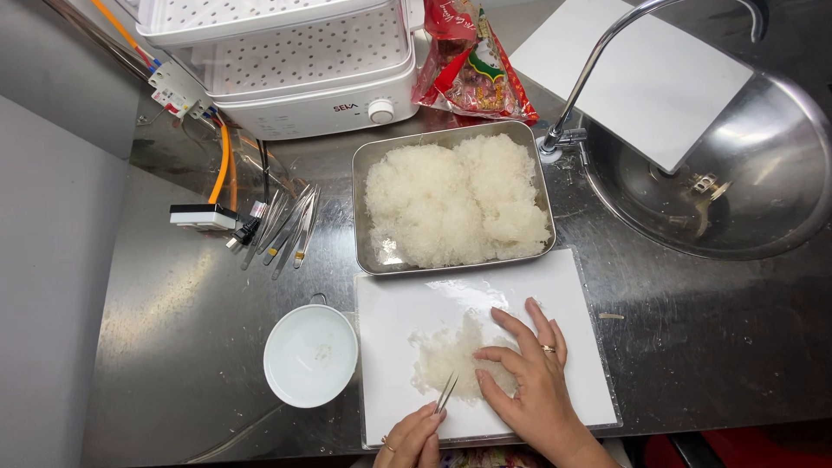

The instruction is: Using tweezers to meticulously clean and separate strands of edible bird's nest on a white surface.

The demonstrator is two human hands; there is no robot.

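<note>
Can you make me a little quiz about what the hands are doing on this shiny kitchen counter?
1. True or false: the right hand rests flat on the pale translucent clump on the white board.
2. What does the left hand pinch? A) a spoon B) tweezers C) a knife
3. What stands left of the board: the small white bowl or the metal tray?

Key: 1 true. 2 B. 3 the small white bowl; the tray, heaped with the same pale stuff, lies behind the board.
</note>
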